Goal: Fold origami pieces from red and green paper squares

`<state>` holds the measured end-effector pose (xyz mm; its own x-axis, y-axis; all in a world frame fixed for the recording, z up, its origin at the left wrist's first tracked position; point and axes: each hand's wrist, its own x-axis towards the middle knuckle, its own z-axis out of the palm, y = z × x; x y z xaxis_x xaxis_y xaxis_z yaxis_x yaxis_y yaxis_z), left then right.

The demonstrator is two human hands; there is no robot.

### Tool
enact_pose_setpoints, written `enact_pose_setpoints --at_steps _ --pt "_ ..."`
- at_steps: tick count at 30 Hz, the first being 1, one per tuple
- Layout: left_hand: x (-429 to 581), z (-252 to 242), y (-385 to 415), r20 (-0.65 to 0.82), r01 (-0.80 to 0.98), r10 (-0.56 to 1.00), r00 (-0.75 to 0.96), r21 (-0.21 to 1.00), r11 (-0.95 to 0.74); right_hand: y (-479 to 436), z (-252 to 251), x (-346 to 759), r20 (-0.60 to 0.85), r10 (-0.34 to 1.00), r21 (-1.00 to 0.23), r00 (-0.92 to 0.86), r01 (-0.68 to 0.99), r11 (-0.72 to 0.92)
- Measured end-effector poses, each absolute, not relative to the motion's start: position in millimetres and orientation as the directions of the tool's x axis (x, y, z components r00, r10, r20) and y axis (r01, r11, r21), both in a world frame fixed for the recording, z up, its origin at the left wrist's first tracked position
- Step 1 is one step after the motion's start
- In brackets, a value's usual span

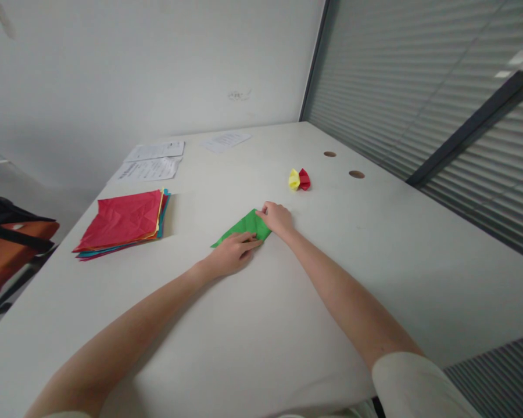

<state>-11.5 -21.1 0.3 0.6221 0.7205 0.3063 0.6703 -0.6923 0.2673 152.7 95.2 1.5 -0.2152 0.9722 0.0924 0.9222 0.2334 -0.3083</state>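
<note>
A green sheet of paper [244,226], folded into a long pointed shape, lies on the white table in front of me. My left hand [232,255] rests on its near edge, fingers stretched out and pressing it against the tabletop. At the paper's far right corner, my right hand [278,218] is closed, with thumb and fingers pinching the edge. The hands partly cover the paper's right half. Beyond my right hand sits a small folded paper piece [304,179], yellow on the left and red on the right.
On the left is a stack of coloured paper [126,217], red on top. Printed sheets [150,168] lie behind it, with another sheet [225,141] by the wall. Two round holes [356,174] pierce the table's right side. An orange chair [13,249] stands past the left edge.
</note>
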Motion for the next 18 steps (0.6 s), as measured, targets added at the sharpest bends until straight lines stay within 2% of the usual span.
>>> enact_pose_setpoints --at_steps 7,10,13,16,18 --pt "-10 -1 -22 0.310 0.684 0.704 0.639 0.191 -0.705 93 3 151 0.090 0.972 -0.292 -0.217 0.927 0.234" --pt "-10 -2 -20 0.299 0.686 0.720 0.626 0.227 -0.691 93 3 150 0.091 0.974 -0.280 -0.209 0.933 0.227" --pt "-13 -6 -17 0.305 0.665 0.786 0.537 0.421 -0.617 93 2 151 0.101 0.973 -0.264 -0.207 0.938 0.226" --pt "-17 -13 -11 0.306 0.546 0.837 0.454 0.646 -0.533 91 2 152 0.126 0.968 -0.244 -0.219 0.939 0.244" --pt "-20 -17 -8 0.317 0.465 0.839 0.442 0.719 -0.516 90 2 152 0.138 0.964 -0.240 -0.228 0.936 0.256"
